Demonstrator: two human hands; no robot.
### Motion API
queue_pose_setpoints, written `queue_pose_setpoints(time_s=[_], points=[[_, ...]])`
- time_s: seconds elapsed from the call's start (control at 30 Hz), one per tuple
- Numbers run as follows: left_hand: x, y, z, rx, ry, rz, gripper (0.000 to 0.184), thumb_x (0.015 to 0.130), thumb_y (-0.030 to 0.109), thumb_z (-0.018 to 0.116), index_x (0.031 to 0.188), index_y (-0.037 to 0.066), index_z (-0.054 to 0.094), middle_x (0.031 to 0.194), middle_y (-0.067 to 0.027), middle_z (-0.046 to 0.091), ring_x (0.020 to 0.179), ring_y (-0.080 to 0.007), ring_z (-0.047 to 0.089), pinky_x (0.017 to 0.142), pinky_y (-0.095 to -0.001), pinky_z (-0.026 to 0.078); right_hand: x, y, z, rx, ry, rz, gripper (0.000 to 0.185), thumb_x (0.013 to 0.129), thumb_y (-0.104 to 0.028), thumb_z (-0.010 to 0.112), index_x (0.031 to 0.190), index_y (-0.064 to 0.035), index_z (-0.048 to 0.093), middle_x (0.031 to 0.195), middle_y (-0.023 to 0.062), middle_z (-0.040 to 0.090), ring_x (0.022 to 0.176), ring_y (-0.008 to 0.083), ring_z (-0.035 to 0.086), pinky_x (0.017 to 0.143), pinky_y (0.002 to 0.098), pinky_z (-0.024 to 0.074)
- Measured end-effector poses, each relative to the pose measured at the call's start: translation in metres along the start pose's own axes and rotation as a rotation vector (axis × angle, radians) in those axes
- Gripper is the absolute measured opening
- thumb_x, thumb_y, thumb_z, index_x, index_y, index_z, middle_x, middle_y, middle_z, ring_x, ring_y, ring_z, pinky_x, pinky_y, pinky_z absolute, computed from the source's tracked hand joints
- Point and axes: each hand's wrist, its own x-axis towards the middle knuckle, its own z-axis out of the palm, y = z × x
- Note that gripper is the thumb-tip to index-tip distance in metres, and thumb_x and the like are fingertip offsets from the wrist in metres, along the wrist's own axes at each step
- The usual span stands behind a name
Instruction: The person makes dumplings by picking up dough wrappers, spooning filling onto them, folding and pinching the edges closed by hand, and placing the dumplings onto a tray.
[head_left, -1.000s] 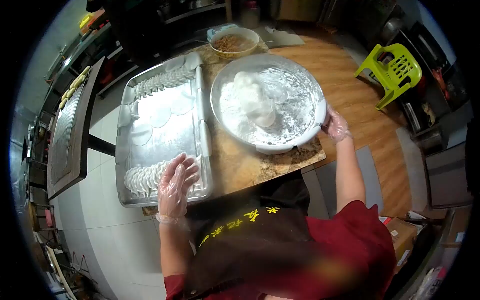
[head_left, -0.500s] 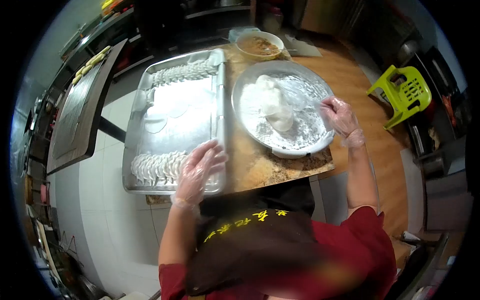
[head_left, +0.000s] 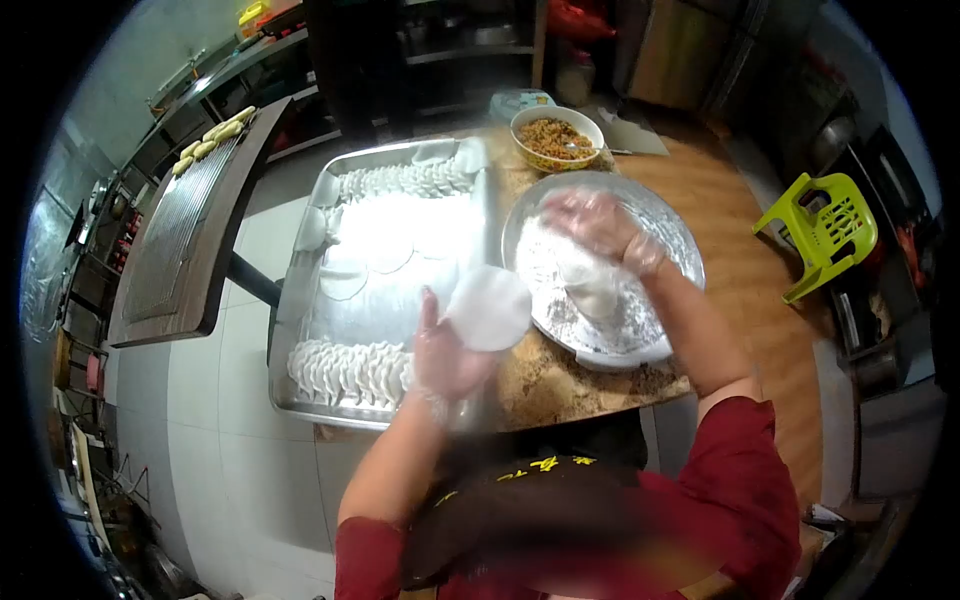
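A round white dumpling wrapper (head_left: pixel 490 308) rests on the fingers of my gloved left hand (head_left: pixel 450 352), its thumb pointing up beside it. My left hand is above the front right part of a metal tray (head_left: pixel 385 282). Curved dumplings (head_left: pixel 350 372) stand in a tight row along the tray's near side, and more dumplings (head_left: pixel 405 182) line the far side. My gloved right hand (head_left: pixel 597 222), smeared by motion, is over a wide metal bowl (head_left: pixel 672 240) dusted with white flour. Pale dough or wrappers (head_left: pixel 592 290) lie in the bowl, partly hidden by the right hand and forearm.
Behind the metal bowl stands a white bowl (head_left: pixel 598 131) of brown crumbly filling (head_left: pixel 550 137) with a spoon. Several yellowish rolls (head_left: pixel 205 149) lie on a dark side table (head_left: pixel 215 240) at the left. A lime-green plastic chair (head_left: pixel 825 235) stands at the right.
My left hand has moved right and now has a wrapper on it. My right hand has gone from the bowl's right rim to over its middle. The view has shifted.
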Motion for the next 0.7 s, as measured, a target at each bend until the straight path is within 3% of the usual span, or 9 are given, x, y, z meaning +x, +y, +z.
queue_pose_setpoints(time_s=[0.03, 0.07, 0.13, 0.17, 0.23, 0.37, 0.5, 0.53, 0.7], points=[[0.001, 0.010, 0.001, -0.001, -0.019, 0.008, 0.092, 0.087, 0.068, 0.046, 0.144, -0.001, 0.029, 0.145, -0.0235, 0.036, 0.134, -0.0396, 0.036, 0.111, -0.0537, 0.030, 0.012, 0.036, -0.012, -0.256, 0.144, -0.137, 0.026, 0.091, -0.020, 0.054, 0.111, -0.0074, 0.066, 0.113, 0.0128, 0.064, 0.097, 0.0256, 0.062, 0.087, 0.0353, 0.0499], [0.005, 0.019, -0.001, -0.035, -0.037, 0.015, 0.089, 0.089, 0.066, 0.046, 0.144, -0.002, 0.029, 0.146, -0.0230, 0.035, 0.134, -0.0402, 0.036, 0.111, -0.0531, 0.031, 0.029, 0.086, -0.021, -0.773, 0.161, 0.020, 0.030, 0.092, -0.026, 0.052, 0.109, -0.0049, 0.065, 0.112, 0.0121, 0.065, 0.101, 0.0263, 0.060, 0.091, 0.0383, 0.0466], [0.018, 0.036, 0.000, 0.007, 0.019, 0.020, 0.088, 0.089, 0.065, 0.045, 0.143, -0.002, 0.029, 0.145, -0.0230, 0.036, 0.134, -0.0397, 0.037, 0.111, -0.0525, 0.032, 0.053, 0.150, -0.034, -0.769, 0.453, 0.199, 0.031, 0.091, -0.030, 0.054, 0.106, -0.0043, 0.065, 0.108, 0.0121, 0.065, 0.104, 0.0275, 0.058, 0.093, 0.0444, 0.0436], [0.027, 0.041, 0.000, 0.040, 0.077, 0.028, 0.087, 0.090, 0.064, 0.045, 0.143, -0.003, 0.030, 0.145, -0.0229, 0.037, 0.133, -0.0392, 0.038, 0.111, -0.0520, 0.033, 0.062, 0.151, -0.042, -0.772, 0.458, 0.196, 0.031, 0.091, -0.030, 0.054, 0.106, -0.0043, 0.065, 0.108, 0.0121, 0.065, 0.104, 0.0275, 0.058, 0.093, 0.0444, 0.0436], [0.053, 0.050, -0.008, 0.034, 0.038, 0.018, 0.086, 0.091, 0.064, 0.042, 0.143, -0.004, 0.030, 0.143, -0.0225, 0.040, 0.132, -0.0374, 0.041, 0.111, -0.0504, 0.033, 0.081, 0.149, -0.060, -0.924, 0.208, 0.494, 0.031, 0.091, -0.029, 0.055, 0.109, -0.0071, 0.065, 0.114, 0.0126, 0.064, 0.112, 0.0291, 0.056, 0.091, 0.0484, 0.0431], [0.099, 0.061, 0.000, 0.132, 0.115, 0.000, 0.081, 0.093, 0.063, 0.039, 0.141, -0.003, 0.034, 0.141, -0.0210, 0.043, 0.129, -0.0356, 0.044, 0.109, -0.0491, 0.036, 0.109, 0.175, -0.065, -0.913, -0.037, 0.734, 0.026, 0.086, -0.023, 0.059, 0.108, -0.0134, 0.070, 0.116, 0.0107, 0.066, 0.111, 0.0310, 0.059, 0.090, 0.0466, 0.0450], [0.153, 0.067, -0.001, 0.179, 0.058, 0.001, 0.075, 0.095, 0.061, 0.036, 0.139, -0.001, 0.039, 0.138, -0.0191, 0.046, 0.126, -0.0349, 0.047, 0.107, -0.0471, 0.039, 0.116, 0.203, -0.085, -0.693, -0.066, 0.724, 0.026, 0.082, -0.019, 0.061, 0.104, -0.0082, 0.071, 0.114, 0.0134, 0.066, 0.107, 0.0310, 0.062, 0.089, 0.0412, 0.0495], [0.166, 0.068, -0.002, 0.169, 0.049, -0.009, 0.074, 0.095, 0.060, 0.035, 0.137, 0.000, 0.041, 0.136, -0.0185, 0.048, 0.124, -0.0340, 0.048, 0.106, -0.0460, 0.040, 0.109, 0.213, -0.091, -0.667, -0.014, 0.588, 0.022, 0.084, -0.027, 0.059, 0.095, -0.0107, 0.070, 0.098, 0.0167, 0.067, 0.096, 0.0377, 0.062, 0.081, 0.0439, 0.0503], [0.223, 0.059, -0.010, 0.125, 0.030, 0.005, 0.070, 0.095, 0.058, 0.039, 0.134, 0.000, 0.044, 0.131, -0.0179, 0.051, 0.123, -0.0333, 0.048, 0.108, -0.0477, 0.036, 0.135, 0.224, -0.099, -0.830, -0.045, 0.583, 0.021, 0.082, -0.021, 0.058, 0.093, -0.0066, 0.070, 0.097, 0.0202, 0.066, 0.095, 0.0385, 0.063, 0.083, 0.0444, 0.0504]])
